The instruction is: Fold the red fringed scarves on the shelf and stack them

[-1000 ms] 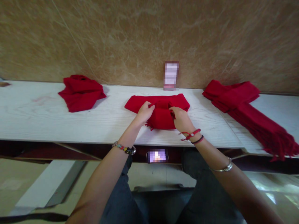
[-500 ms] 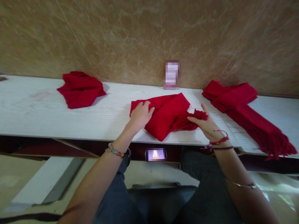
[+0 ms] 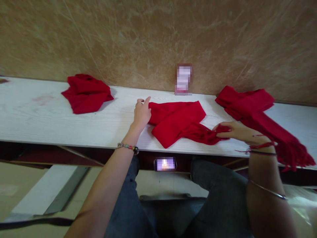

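Observation:
A red fringed scarf (image 3: 170,124) lies folded across itself on the white wooden tabletop in front of me. My right hand (image 3: 234,131) grips its fringed end between thumb and fingers, the tail drawn out to the right. At the scarf's left edge, my left hand (image 3: 142,114) rests with fingers apart and its side against the cloth; it appears to grip nothing. The underside of that hand is hidden.
A crumpled red cloth (image 3: 88,94) lies at the left. Another red fringed scarf (image 3: 250,105) lies on the right, its fringe near the front edge. A blurred-out upright card (image 3: 183,79) stands by the marble wall. A phone (image 3: 165,164) sits below the tabletop edge.
My right hand has moved right and taken hold of the fringe, pulling the scarf's tail out straighter. My left hand has come off the cloth's top to its left edge.

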A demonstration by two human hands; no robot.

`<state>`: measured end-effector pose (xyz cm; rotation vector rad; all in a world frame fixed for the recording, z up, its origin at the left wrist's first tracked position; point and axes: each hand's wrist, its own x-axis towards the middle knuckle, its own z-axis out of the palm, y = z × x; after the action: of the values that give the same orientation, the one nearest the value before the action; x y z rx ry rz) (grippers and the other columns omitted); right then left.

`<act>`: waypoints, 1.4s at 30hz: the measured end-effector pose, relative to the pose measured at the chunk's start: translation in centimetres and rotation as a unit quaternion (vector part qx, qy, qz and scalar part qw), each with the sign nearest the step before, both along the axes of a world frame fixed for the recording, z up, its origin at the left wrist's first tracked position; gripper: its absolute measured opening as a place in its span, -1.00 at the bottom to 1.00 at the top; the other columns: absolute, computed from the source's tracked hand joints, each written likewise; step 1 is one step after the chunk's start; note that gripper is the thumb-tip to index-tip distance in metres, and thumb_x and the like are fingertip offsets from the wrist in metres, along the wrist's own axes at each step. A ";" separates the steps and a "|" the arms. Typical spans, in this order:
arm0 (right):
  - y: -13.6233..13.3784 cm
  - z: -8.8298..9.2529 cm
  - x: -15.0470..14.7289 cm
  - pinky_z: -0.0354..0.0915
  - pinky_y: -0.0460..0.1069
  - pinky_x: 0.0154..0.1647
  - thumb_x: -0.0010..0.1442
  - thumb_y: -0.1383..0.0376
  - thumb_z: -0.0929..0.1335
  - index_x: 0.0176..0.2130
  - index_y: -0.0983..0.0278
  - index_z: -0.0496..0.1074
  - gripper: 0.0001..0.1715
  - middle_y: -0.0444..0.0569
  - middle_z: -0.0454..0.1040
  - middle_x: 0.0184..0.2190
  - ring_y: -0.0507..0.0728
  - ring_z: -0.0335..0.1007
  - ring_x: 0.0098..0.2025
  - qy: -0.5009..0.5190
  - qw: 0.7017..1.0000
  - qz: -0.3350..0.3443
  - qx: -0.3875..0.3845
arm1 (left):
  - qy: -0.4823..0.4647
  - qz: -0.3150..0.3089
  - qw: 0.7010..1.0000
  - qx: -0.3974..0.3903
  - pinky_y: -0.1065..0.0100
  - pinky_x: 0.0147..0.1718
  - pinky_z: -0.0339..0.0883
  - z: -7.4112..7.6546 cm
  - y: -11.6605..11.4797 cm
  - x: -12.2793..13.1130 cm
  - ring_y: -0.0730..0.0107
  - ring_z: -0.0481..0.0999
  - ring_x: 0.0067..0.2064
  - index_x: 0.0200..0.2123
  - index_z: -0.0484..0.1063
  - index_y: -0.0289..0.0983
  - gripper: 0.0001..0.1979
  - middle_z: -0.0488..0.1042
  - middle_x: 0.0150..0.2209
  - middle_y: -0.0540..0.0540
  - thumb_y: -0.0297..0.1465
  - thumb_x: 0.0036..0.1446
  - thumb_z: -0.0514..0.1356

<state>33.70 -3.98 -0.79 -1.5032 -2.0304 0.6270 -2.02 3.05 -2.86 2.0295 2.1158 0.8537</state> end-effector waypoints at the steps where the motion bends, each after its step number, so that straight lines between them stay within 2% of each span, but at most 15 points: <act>1: 0.2 0.4 0.7 0.41 0.10 -0.38 -0.09 0.22 0.45 -0.44 0.14 0.55 -0.90 0.06 0.55 -0.42 0.22 0.47 -0.39 -0.025 0.999 0.011 -0.032 | 0.019 -0.017 1.000 0.002 0.10 0.12 0.10 0.3 -0.5 0.7 -0.02 0.19 0.18 0.20 0.17 -0.27 -0.47 0.12 0.18 -0.33 -0.45 0.14 0.11; 3: 1.0 0.9 1.2 0.40 0.16 -0.21 0.03 0.19 0.39 -0.29 0.12 0.54 -0.82 0.10 0.54 -0.24 0.25 0.47 -0.22 -0.035 0.998 0.007 -0.044 | 0.055 -0.100 0.993 -0.001 0.06 0.16 0.02 0.8 -1.8 2.3 -0.05 0.05 0.25 0.21 0.17 -0.29 -0.48 0.03 0.24 -0.32 -0.32 0.18 0.09; 4: 1.4 0.8 0.8 0.38 0.18 -0.14 0.07 0.18 0.36 -0.25 0.13 0.52 -0.78 0.11 0.52 -0.18 0.26 0.45 -0.16 -0.028 0.999 -0.008 -0.016 | 0.071 -0.168 0.983 -0.006 0.06 0.19 -0.03 1.0 -2.6 3.2 -0.02 -0.02 0.28 0.21 0.16 -0.26 -0.48 0.01 0.26 -0.28 -0.26 0.20 0.08; 7: 2.4 -0.4 -2.2 0.34 0.21 -0.06 0.03 0.15 0.37 -0.13 0.18 0.46 -0.63 0.08 0.48 -0.13 0.26 0.42 -0.10 -0.057 0.998 0.021 0.025 | 0.122 -0.359 0.924 -0.056 -0.01 0.22 -0.16 1.3 -4.8 5.9 0.02 -0.20 0.33 0.23 0.10 -0.09 -0.42 -0.11 0.33 -0.11 -0.14 0.16 0.11; 9: 2.5 -1.5 -4.7 0.30 0.21 -0.01 -0.02 0.18 0.40 -0.05 0.18 0.41 -0.51 0.04 0.46 -0.11 0.24 0.38 -0.07 -0.112 0.989 0.080 0.048 | 0.149 -0.393 0.900 -0.115 -0.12 0.20 -0.22 1.0 -5.5 7.0 -0.06 -0.30 0.33 0.28 -0.01 -0.10 -0.27 -0.19 0.35 -0.14 -0.08 0.09 0.16; 14: 1.7 -2.3 -7.8 0.21 0.17 0.10 -0.10 0.54 0.26 -0.03 0.23 0.40 -0.39 0.06 0.38 -0.04 0.20 0.29 0.03 -0.173 0.970 0.117 0.126 | 0.159 -0.379 0.892 -0.190 -0.17 0.19 -0.30 -0.2 -4.4 6.6 -0.07 -0.38 0.34 0.32 -0.23 -0.18 -0.04 -0.32 0.35 -0.21 0.03 -0.01 0.17; 16: 1.4 -2.0 -7.8 0.22 0.14 0.09 -0.14 0.58 0.21 -0.05 0.24 0.42 -0.34 0.04 0.39 -0.02 0.17 0.29 0.04 -0.170 0.967 0.150 0.119 | 0.156 -0.389 0.889 -0.184 -0.13 0.21 -0.34 -0.4 -3.5 5.9 0.00 -0.37 0.34 0.32 -0.22 -0.18 -0.06 -0.30 0.35 -0.19 0.02 0.01 0.16; 20: 0.7 -1.3 -7.2 0.32 0.09 -0.08 -0.15 0.57 0.20 -0.02 0.27 0.40 -0.32 0.04 0.50 -0.20 0.16 0.41 -0.16 -0.173 0.970 0.159 0.053 | 0.165 -0.385 0.892 -0.169 -0.08 0.22 -0.42 -0.3 -1.9 5.0 0.08 -0.33 0.35 0.30 -0.07 -0.17 -0.21 -0.21 0.35 -0.15 -0.11 0.06 0.16; 24: -0.1 -0.3 -5.2 0.34 0.03 -0.15 -0.18 0.58 0.17 -0.41 0.16 0.52 -0.50 -0.06 0.49 -0.35 0.11 0.41 -0.26 -0.178 0.956 0.230 0.024 | 0.182 -0.376 0.897 -0.142 -0.06 0.22 -0.40 0.2 -1.7 5.2 0.06 -0.30 0.34 0.28 0.00 -0.16 -0.26 -0.18 0.34 -0.17 -0.23 0.05 0.19; 26: -0.3 0.0 -4.6 0.34 0.05 -0.12 -0.14 0.57 0.16 -0.48 0.17 0.50 -0.54 -0.05 0.45 -0.30 0.11 0.40 -0.21 -0.148 0.964 0.208 0.077 | 0.194 -0.396 0.891 -0.105 0.01 0.24 -0.35 0.4 -2.2 5.7 0.11 -0.30 0.35 0.26 0.05 -0.14 -0.31 -0.17 0.35 -0.14 -0.33 0.07 0.19; 30: 0.3 -0.5 -6.3 0.25 0.13 0.04 0.02 0.47 0.21 -0.17 0.24 0.46 -0.59 0.07 0.37 -0.09 0.17 0.31 0.00 -0.066 0.969 0.103 0.213 | 0.205 -0.417 0.883 -0.074 0.14 0.25 -0.30 0.4 -3.3 6.2 0.19 -0.27 0.35 0.26 0.06 -0.20 -0.33 -0.15 0.34 -0.13 -0.39 0.08 0.18; 33: 0.8 -1.4 -9.1 0.30 0.14 -0.06 0.04 0.37 0.30 -0.05 0.30 0.40 -0.57 0.07 0.44 -0.17 0.18 0.37 -0.12 -0.087 0.974 0.138 0.160 | 0.189 -0.383 0.898 -0.107 0.14 0.25 -0.26 0.0 -3.3 5.9 0.16 -0.26 0.35 0.29 -0.07 -0.33 -0.22 -0.17 0.34 -0.22 -0.25 0.08 0.19; 36: 0.5 -1.5 -10.1 0.34 0.09 -0.21 0.02 0.41 0.29 -0.21 0.28 0.49 -0.69 0.00 0.50 -0.35 0.14 0.40 -0.31 -0.154 0.963 0.208 0.076 | 0.183 -0.370 0.900 -0.139 0.12 0.25 -0.27 -0.4 -2.8 5.3 0.14 -0.25 0.35 0.30 -0.09 -0.33 -0.20 -0.16 0.34 -0.24 -0.15 0.10 0.15; 39: -0.6 -0.9 -8.1 0.34 0.08 -0.19 0.01 0.45 0.24 -0.43 0.20 0.52 -0.70 -0.03 0.50 -0.41 0.13 0.40 -0.32 -0.180 0.942 0.283 0.031 | 0.184 -0.373 0.898 -0.148 0.09 0.25 -0.26 -0.5 -2.5 5.0 0.14 -0.23 0.34 0.30 -0.08 -0.31 -0.21 -0.16 0.34 -0.23 -0.16 0.10 0.16; 42: -1.6 0.0 -4.2 0.35 0.08 -0.14 0.03 0.39 0.26 -0.41 0.13 0.54 -0.72 -0.05 0.53 -0.39 0.13 0.43 -0.28 -0.167 0.941 0.291 -0.032 | 0.196 -0.375 0.896 -0.136 0.06 0.24 -0.22 -0.1 -2.8 5.3 0.11 -0.22 0.34 0.30 -0.07 -0.29 -0.24 -0.14 0.34 -0.23 -0.23 0.11 0.17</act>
<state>29.52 -5.61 -0.83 -1.0797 -2.7801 0.6950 3.29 0.21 -2.98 2.6710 1.2364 0.0266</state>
